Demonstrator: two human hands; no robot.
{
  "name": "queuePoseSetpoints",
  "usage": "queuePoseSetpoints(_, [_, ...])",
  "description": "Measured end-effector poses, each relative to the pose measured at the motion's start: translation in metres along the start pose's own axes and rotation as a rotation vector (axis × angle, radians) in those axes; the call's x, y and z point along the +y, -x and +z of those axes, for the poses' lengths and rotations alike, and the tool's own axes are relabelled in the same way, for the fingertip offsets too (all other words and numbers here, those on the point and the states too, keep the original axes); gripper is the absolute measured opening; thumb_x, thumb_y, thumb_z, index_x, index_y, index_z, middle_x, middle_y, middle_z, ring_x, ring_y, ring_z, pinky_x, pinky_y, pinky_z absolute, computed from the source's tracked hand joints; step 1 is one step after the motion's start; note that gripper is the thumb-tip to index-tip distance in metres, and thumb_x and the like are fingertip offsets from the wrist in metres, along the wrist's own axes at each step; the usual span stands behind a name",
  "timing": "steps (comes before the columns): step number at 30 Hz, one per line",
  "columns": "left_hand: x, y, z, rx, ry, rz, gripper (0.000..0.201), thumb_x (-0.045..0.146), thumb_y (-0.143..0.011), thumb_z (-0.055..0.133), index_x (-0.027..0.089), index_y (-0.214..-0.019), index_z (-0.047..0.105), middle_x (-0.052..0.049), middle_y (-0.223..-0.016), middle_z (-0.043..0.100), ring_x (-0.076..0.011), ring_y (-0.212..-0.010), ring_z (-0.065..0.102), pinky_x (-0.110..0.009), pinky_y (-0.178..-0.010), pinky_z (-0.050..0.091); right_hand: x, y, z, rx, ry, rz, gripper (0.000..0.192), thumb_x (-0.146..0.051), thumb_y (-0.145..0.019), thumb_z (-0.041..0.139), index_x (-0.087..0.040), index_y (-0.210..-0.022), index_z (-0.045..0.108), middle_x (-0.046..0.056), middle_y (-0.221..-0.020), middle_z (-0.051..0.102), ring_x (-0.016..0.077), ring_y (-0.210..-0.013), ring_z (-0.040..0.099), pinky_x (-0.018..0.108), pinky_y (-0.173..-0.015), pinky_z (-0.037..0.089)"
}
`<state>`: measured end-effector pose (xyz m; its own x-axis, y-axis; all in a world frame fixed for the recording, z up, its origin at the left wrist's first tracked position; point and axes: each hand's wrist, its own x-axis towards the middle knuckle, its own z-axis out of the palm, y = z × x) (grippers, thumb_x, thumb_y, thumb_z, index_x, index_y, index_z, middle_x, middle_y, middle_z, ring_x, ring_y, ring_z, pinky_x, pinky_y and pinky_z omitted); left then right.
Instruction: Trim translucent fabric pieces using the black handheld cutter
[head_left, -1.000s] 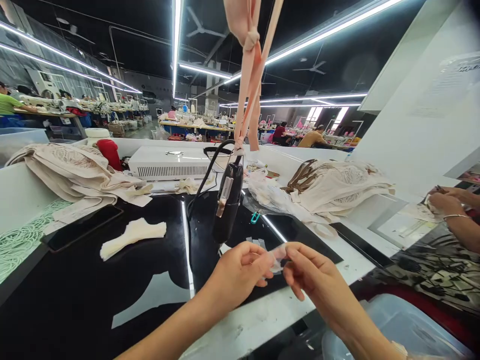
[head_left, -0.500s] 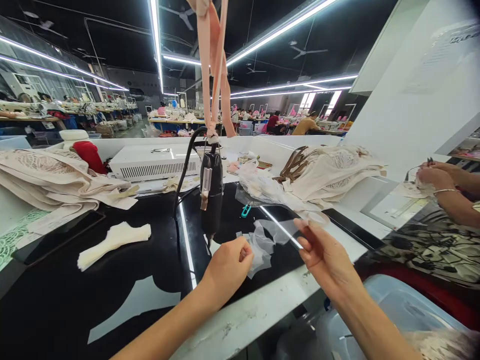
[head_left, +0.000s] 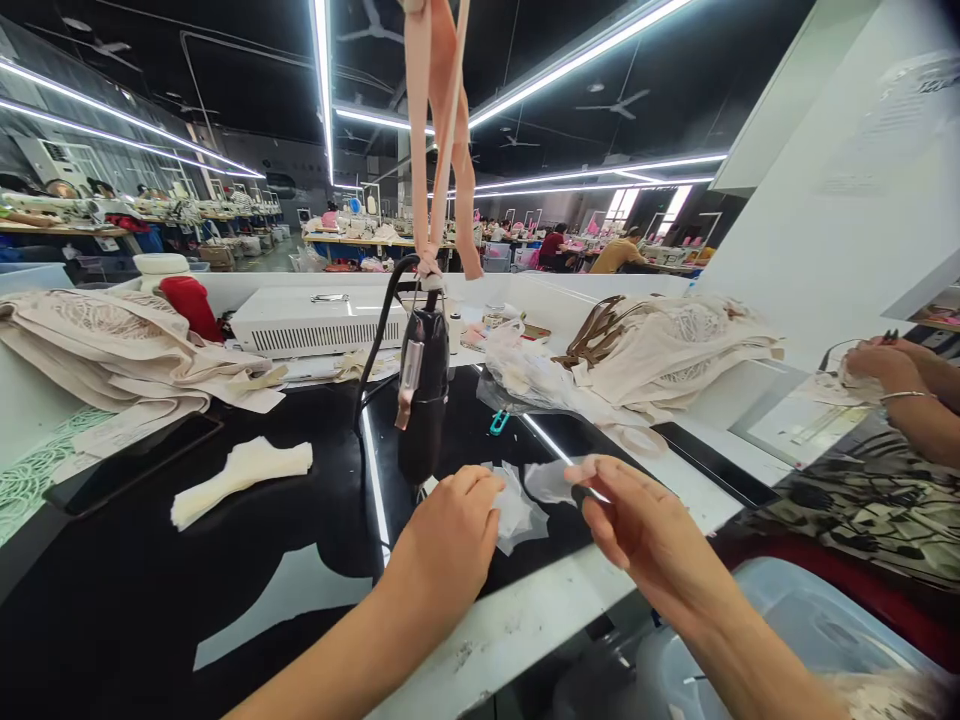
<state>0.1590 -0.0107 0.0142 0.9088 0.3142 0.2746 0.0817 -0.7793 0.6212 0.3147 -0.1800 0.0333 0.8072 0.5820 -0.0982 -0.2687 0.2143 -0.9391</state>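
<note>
My left hand (head_left: 450, 540) rests on the black tabletop (head_left: 150, 590), its fingers closed on a thin translucent piece of film (head_left: 521, 515). My right hand (head_left: 637, 525) pinches the other end of that film (head_left: 551, 480) between thumb and fingers, just right of the left hand. A black hand-held tool (head_left: 422, 395) hangs from pink fabric straps (head_left: 442, 130) right behind my left hand, with its black cable curving up and left.
A small cream fabric piece (head_left: 240, 478) and a dark phone (head_left: 127, 470) lie at left. Beige lace garments (head_left: 112, 345) are stacked left, more (head_left: 675, 355) at right. A white box (head_left: 322, 322) stands behind. Another person's hands (head_left: 892, 375) work at far right. A clear bin (head_left: 810, 640) sits below.
My hands drew apart, stretching the film out, then came closer together again; the left hand has lowered onto the table with the film.
</note>
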Motion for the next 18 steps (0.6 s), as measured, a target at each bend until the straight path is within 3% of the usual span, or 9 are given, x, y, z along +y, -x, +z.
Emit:
queuePoseSetpoints(3, [0.007,0.017,-0.017,0.067,0.169,-0.009,0.038,0.027,-0.109,0.052,0.026,-0.143,0.070,-0.007,-0.136,0.076,-0.0237,-0.104,0.076,-0.040,-0.100,0.061,0.003,0.017,0.014,-0.217,0.132,0.069,0.052,-0.067,-0.077,0.098,-0.019,-0.086,0.080,0.001,-0.061,0.069,0.0050,-0.039,0.038,0.018,-0.036,0.036])
queuePoseSetpoints(6, [0.015,0.031,-0.031,-0.022,0.447,-0.220,0.047,0.043,-0.100,0.068,0.030,-0.145,0.070,0.000,-0.103,0.080,-0.0162,-0.067,0.069,-0.030,-0.072,0.057,0.008,0.027,0.029,-0.373,0.186,0.127,0.053,-0.072,-0.083,0.091,-0.021,-0.088,0.079,-0.003,-0.050,0.058,0.0066,-0.039,0.035,0.018,-0.037,0.036])
queuePoseSetpoints(8, [0.017,0.039,-0.037,-0.104,0.649,-0.327,0.042,0.046,-0.094,0.073,0.027,-0.131,0.076,0.001,-0.098,0.078,-0.0115,-0.056,0.063,-0.027,-0.061,0.049,0.013,0.032,0.038,-0.430,0.182,0.159,0.053,-0.073,-0.083,0.091,-0.021,-0.088,0.078,-0.004,-0.047,0.055,0.0068,-0.039,0.034,0.018,-0.037,0.036])
queuePoseSetpoints(12, [0.010,0.055,-0.043,-0.124,0.862,-0.403,0.027,0.046,-0.090,0.073,0.020,-0.094,0.075,0.002,-0.086,0.073,-0.0072,-0.049,0.057,-0.023,-0.054,0.038,0.025,0.040,0.049,-0.477,0.142,0.227,0.053,-0.072,-0.087,0.089,-0.020,-0.088,0.078,-0.003,-0.052,0.059,0.0056,-0.041,0.035,0.016,-0.039,0.036])
queuePoseSetpoints(15, [0.001,0.069,-0.049,-0.133,0.843,-0.469,0.027,0.046,-0.090,0.074,0.019,-0.087,0.071,0.004,-0.073,0.066,-0.0082,-0.048,0.054,-0.024,-0.052,0.033,0.036,0.049,0.053,-0.508,0.119,0.309,0.061,-0.079,-0.091,0.079,-0.018,-0.094,0.081,0.000,-0.061,0.063,0.0068,-0.046,0.040,0.015,-0.040,0.038])
queuePoseSetpoints(18, [-0.005,0.082,-0.054,-0.162,0.800,-0.512,0.026,0.044,-0.088,0.075,0.020,-0.084,0.068,0.007,-0.064,0.058,-0.0085,-0.049,0.052,-0.024,-0.055,0.035,0.046,0.057,0.056,-0.542,0.085,0.345,0.071,-0.087,-0.086,0.078,-0.018,-0.097,0.082,0.001,-0.070,0.065,0.0078,-0.052,0.043,0.014,-0.039,0.038])
